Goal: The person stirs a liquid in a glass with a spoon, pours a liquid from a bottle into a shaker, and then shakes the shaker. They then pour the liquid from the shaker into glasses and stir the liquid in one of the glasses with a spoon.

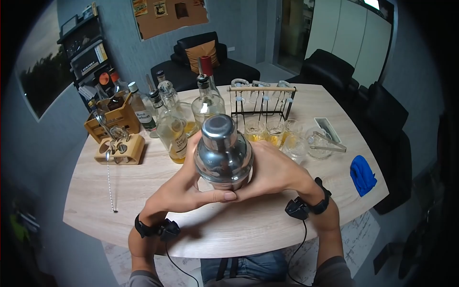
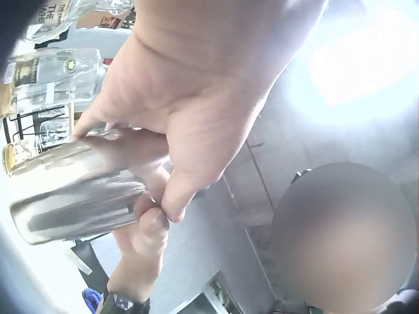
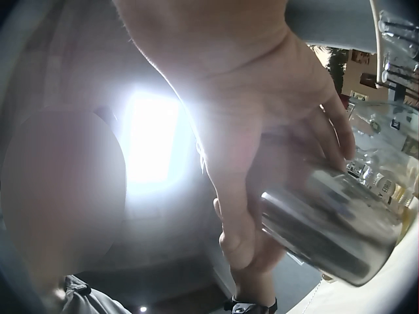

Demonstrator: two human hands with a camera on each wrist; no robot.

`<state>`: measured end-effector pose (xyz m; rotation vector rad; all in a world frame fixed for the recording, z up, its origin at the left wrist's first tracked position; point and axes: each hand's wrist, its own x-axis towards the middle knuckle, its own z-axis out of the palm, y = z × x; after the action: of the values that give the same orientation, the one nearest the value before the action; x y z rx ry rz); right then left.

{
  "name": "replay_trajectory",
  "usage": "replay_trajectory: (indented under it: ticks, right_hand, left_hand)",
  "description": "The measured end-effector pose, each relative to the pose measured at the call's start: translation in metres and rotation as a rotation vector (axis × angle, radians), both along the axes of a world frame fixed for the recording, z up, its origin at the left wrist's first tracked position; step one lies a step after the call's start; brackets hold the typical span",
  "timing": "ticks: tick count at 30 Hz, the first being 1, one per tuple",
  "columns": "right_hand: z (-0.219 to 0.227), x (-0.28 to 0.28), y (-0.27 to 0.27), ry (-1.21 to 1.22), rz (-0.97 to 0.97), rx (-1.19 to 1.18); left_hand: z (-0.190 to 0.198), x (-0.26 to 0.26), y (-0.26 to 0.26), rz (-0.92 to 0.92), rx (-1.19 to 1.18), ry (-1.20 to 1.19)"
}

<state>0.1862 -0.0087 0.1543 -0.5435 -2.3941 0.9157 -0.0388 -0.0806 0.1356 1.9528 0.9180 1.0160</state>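
Note:
A shiny steel cocktail shaker (image 1: 224, 155), capped and upright in the head view, is held between both hands above the front middle of the table. My left hand (image 1: 181, 191) wraps its near left side, and my right hand (image 1: 275, 170) wraps the right side. The thumbs meet at the front, below the shaker's shoulder. The left wrist view shows the bare steel lower body of the shaker (image 2: 78, 190) reaching out below the hands. From the other side, the right wrist view has the right fingers curled about the same shaker (image 3: 334, 226).
Several liquor bottles (image 1: 173, 134) stand behind and left of the shaker. A wooden tool stand (image 1: 136, 152) and a twisted bar spoon (image 1: 109, 184) are at left. Glasses with amber liquid (image 1: 274, 136), a black rack (image 1: 262, 115), tongs (image 1: 330, 147) and a blue cloth (image 1: 362, 176) are toward the right.

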Motion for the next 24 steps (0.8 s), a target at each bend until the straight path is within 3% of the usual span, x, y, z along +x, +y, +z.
replay_trajectory:
  ticks: [3,5,6,10,12,14,16,18,21,23,24]
  right_hand:
    - [-0.002,-0.001,0.001,0.000,0.009,-0.028]
    - [0.001,-0.003,0.001,0.091,-0.033,0.039]
    - [0.000,-0.003,0.001,0.089,-0.032,0.040]
    - [-0.001,-0.003,-0.001,0.055,-0.025,0.063]
    - [-0.002,-0.002,-0.001,0.009,-0.014,0.010]
    - [-0.006,-0.001,0.003,0.031,0.021,0.039]
    - [-0.005,-0.003,0.004,0.057,-0.002,0.047]
    - [-0.004,-0.004,0.004,0.080,-0.024,0.057]
    - [-0.001,-0.004,0.000,0.105,-0.028,0.085]
    - [0.003,-0.001,-0.004,-0.008,-0.020,0.070]
    - [0.005,0.000,-0.005,-0.008,-0.020,0.070]
  left_hand:
    - [-0.001,0.000,0.003,0.016,0.002,-0.003]
    - [-0.012,-0.002,0.014,-0.057,0.326,0.082]
    - [-0.012,-0.002,0.013,-0.056,0.327,0.080]
    - [0.000,-0.003,0.001,0.016,0.156,0.098]
    - [0.004,-0.001,-0.001,-0.017,-0.070,-0.078]
    - [0.000,-0.001,0.001,-0.006,-0.034,-0.046]
    - [-0.002,0.001,0.005,-0.002,0.240,0.086]
    - [-0.007,-0.001,0.010,-0.027,0.241,0.067]
    - [0.000,-0.002,0.004,-0.016,0.191,0.064]
    - [0.002,-0.002,0.000,-0.030,-0.099,-0.091]
    - [0.003,-0.002,-0.001,-0.031,-0.099,-0.091]
